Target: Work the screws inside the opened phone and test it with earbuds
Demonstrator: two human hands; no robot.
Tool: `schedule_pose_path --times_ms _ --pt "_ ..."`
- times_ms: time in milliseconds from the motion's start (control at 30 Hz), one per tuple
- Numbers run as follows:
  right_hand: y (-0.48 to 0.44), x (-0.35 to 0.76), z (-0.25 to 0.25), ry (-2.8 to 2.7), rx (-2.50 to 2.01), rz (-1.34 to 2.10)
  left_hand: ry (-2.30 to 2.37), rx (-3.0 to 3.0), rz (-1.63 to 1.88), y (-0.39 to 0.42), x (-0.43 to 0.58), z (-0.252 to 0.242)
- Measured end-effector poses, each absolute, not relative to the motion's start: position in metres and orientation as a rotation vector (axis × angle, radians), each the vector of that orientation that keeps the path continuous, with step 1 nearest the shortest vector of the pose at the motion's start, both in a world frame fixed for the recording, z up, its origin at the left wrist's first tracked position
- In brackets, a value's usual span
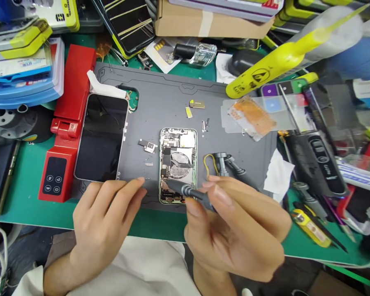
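Note:
My right hand (234,230) grips a dark grey screwdriver (191,191) between thumb and fingers. Its tip reaches over the lower left inside of an opened phone (180,164), whose boards and round coil are exposed. My left hand (106,218) lies on the mat left of the phone, fingers stretched and slightly bent, holding nothing that I can see. A tiny part (147,179) lies by its index fingertip. Above that are a small metal bracket (149,164) and a black camera-like module (148,145). A dark phone screen (101,137) rests left, beyond my left hand.
A grey work mat (160,98) lies on the green table (24,181). Left stands a red device (60,164) with buttons. Small metal plates (197,104), more screwdrivers (222,162), a yellow ESD bottle (259,70) and a yellow cutter (311,228) are around. Boxes crowd the back.

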State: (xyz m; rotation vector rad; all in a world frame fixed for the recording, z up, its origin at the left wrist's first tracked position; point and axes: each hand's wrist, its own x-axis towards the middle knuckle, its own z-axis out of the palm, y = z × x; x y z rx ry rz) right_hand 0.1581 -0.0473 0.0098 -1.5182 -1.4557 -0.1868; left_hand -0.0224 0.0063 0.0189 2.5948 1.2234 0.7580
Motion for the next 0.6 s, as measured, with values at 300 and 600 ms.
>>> schedule_pose_path --times_ms 300,600 --pt "-0.0452 0.159 0.0064 -1.431 -1.434 -0.14 1.271 2.81 0.688 0.014 -0.0148 0.0154" --pt "-0.0417 0.1578 0.0063 -1.422 -1.416 -0.194 1.19 2.657 0.632 0.0063 -0.0142 0.0233"
